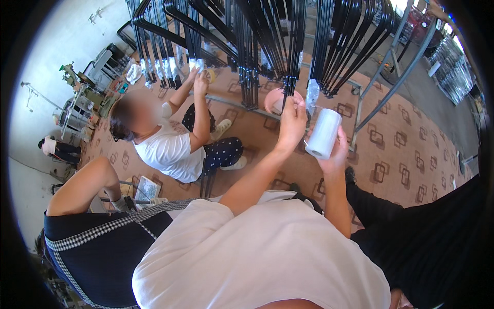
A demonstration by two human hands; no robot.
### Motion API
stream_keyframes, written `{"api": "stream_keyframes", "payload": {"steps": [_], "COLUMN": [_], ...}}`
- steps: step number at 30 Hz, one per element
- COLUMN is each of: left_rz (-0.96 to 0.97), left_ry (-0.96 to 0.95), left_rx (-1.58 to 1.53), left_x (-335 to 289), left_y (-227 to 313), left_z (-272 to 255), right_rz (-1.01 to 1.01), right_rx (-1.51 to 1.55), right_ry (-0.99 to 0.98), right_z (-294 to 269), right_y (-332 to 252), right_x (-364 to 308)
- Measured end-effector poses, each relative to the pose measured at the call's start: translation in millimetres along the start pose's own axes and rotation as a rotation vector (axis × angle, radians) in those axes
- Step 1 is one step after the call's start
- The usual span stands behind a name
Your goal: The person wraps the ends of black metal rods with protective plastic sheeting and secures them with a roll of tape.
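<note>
In my right hand (338,149) is a roll of clear plastic film (324,134), held tilted with its cardboard-like core end toward me. Just left of it, my left hand (292,123) is closed, fingertips pinched together against the lower ends of hanging black metal tubes (290,77). What lies between those fingertips is hidden. Beside that hand, a piece of clear film (312,93) is wrapped around a tube end, close above the roll.
Many bent black tube frames (355,46) hang ahead. A co-worker in a white shirt (170,149) crouches at left, hands on wrapped tube ends; another person's arm (85,185) is nearer left. A pink basin (275,99) sits behind my left hand. Grey rack legs (383,103) stand right.
</note>
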State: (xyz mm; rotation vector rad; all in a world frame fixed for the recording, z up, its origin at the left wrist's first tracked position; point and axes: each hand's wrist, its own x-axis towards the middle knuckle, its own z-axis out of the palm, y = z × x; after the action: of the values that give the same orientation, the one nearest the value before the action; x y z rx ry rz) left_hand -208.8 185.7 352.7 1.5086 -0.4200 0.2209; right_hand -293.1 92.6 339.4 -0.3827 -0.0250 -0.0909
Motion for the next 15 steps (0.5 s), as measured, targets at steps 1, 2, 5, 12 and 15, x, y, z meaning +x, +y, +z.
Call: {"api": "stream_keyframes", "payload": {"steps": [1, 2, 5, 12, 15], "left_rz": [0.042, 0.025, -0.037, -0.101, -0.116], "left_ry": [-0.007, -0.015, -0.022, -0.052, -0.092], "left_rx": [0.001, -0.009, -0.006, -0.072, -0.106], "left_x": [1, 0, -10, -18, -17], "left_y": [-14, -23, -21, 0, -1], "left_z": [-2, -2, -3, -4, -4], "right_rz": [-0.005, -0.015, -0.052, 0.0, -0.023], "right_rx": [-0.041, -0.08, -0.054, -0.032, -0.037], "right_ry": [-0.01, -0.02, -0.021, 0.004, 0.013], "right_z": [3, 4, 1, -7, -6], "right_y": [0, 0, 1, 0, 0], "right_x": [-2, -4, -9, -11, -11]}}
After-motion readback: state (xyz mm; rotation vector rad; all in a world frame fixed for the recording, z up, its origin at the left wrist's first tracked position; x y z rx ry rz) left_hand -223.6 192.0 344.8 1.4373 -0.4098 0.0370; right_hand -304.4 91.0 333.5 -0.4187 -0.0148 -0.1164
